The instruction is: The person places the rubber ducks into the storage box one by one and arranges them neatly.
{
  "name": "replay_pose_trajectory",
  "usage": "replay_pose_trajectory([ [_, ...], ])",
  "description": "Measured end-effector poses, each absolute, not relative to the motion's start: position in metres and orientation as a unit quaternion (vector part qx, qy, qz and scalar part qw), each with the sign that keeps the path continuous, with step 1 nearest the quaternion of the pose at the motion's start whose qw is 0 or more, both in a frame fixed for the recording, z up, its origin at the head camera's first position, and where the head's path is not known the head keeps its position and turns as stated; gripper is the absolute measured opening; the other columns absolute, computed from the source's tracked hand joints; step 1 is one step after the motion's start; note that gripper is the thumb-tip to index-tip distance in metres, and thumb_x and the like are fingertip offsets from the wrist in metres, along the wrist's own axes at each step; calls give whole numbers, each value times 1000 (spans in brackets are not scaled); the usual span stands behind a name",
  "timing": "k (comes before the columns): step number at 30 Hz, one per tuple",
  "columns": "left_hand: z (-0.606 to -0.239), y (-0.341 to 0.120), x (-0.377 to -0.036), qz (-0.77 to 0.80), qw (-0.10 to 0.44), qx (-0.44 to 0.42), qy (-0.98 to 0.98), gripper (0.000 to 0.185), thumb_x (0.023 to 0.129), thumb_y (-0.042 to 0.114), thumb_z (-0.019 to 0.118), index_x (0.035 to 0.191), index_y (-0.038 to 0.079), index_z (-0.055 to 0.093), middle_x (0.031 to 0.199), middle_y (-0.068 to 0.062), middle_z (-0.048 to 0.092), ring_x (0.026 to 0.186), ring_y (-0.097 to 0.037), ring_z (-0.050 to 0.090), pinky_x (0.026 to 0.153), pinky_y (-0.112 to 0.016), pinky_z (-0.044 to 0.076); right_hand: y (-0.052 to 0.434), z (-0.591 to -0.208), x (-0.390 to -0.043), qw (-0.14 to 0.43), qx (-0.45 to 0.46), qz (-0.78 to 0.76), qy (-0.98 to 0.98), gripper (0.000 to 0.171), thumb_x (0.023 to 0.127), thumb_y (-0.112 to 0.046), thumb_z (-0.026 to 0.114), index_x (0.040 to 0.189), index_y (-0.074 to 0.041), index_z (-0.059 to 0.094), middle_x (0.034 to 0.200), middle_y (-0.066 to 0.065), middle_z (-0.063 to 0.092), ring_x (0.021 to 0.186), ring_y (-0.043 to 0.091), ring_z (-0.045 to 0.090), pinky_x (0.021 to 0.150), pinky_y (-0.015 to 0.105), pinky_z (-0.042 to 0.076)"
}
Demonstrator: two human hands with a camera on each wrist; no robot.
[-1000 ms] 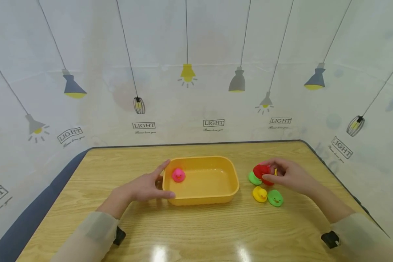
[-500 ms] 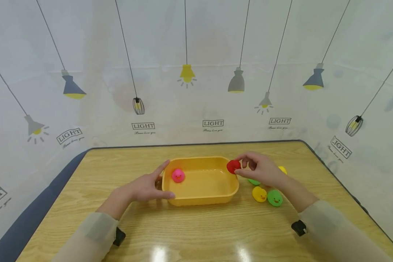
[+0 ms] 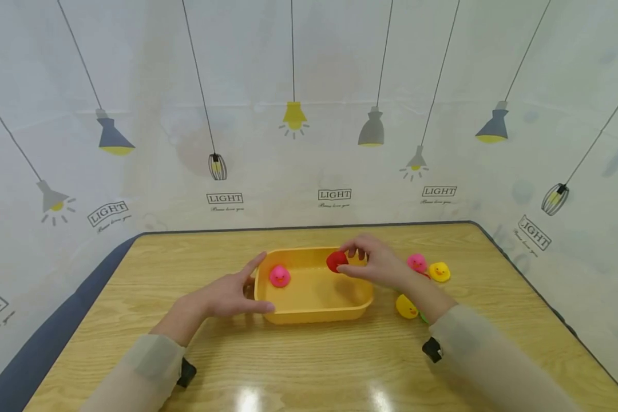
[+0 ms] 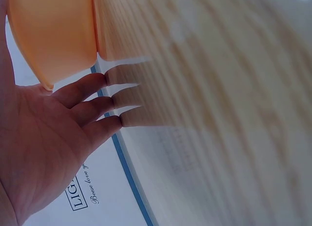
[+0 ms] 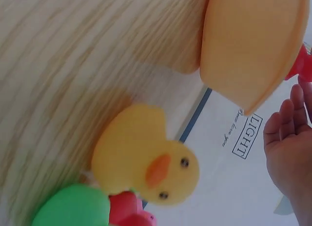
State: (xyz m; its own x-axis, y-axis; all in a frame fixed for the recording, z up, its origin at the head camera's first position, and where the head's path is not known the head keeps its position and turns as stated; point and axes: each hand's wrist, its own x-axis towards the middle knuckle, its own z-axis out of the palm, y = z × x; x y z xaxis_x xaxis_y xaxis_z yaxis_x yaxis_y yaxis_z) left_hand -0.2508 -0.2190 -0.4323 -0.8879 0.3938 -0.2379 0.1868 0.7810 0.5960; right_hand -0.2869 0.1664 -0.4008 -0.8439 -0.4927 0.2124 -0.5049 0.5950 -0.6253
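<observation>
The small red rubber duck (image 3: 336, 261) sits pinched in the fingers (image 3: 354, 254) of the right hand (image 3: 373, 266), held in the air over the right half of the shallow orange plastic tub (image 3: 314, 309), just inside its rim at about 2 o'clock from the tub's middle. The step in hand looks like carrying a duck into the tub, and the next move would call for lowering the duck toward the bare floor and letting the pinch go (well apart from the one already there, so neither gets knocked). That one, a small pink rubber duck (image 3: 279, 276), rests on the tub floor at about 9 o'clock. The left hand (image 3: 226, 294) lies flat against the tub's left wall with its fingers (image 4: 87, 87) straight and spread, grasping nothing; the left wrist view shows the palm pressed to the orange side. On the wooden surface (image 3: 309, 366) at the tub's 3 o'clock lie more ducks: another pink rubber duck (image 3: 416, 262), a yellow rubber duck (image 3: 439, 272) just beside it, a second yellow rubber duck (image 3: 406, 306) nearer the person, and a green rubber duck (image 5: 73, 206) mostly hidden behind the right forearm in the head view.
</observation>
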Motion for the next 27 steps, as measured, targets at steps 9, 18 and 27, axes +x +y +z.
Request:
replay_pose_trajectory([
  [9, -432, -218, -250, 289, 181, 151, 928, 128, 83, 79, 80, 177, 41, 1, 160, -20, 60, 146, -43, 57, 125, -68, 41, 136, -409, -299, -8, 293, 336, -895, 38, 94, -38, 87, 123, -15, 76, 111, 5, 69, 103, 23, 59, 90, 37, 51],
  [18, -431, -216, -250, 294, 185, 142, 927, 125, 85, 76, 81, 177, 44, 2, 161, -19, 60, 147, -43, 57, 125, -69, 41, 105, -416, -305, -67, 294, 366, -880, 31, 96, -30, 87, 120, -15, 76, 103, 5, 69, 91, 16, 58, 82, 29, 50],
  [27, -430, -216, -250, 294, 187, 144, 926, 125, 86, 75, 81, 176, 44, 1, 161, -20, 59, 146, -44, 57, 124, -70, 42, 87, -420, -305, -132, 258, 355, -889, 31, 98, -34, 85, 123, -20, 74, 98, 1, 69, 87, 17, 61, 78, 29, 52],
])
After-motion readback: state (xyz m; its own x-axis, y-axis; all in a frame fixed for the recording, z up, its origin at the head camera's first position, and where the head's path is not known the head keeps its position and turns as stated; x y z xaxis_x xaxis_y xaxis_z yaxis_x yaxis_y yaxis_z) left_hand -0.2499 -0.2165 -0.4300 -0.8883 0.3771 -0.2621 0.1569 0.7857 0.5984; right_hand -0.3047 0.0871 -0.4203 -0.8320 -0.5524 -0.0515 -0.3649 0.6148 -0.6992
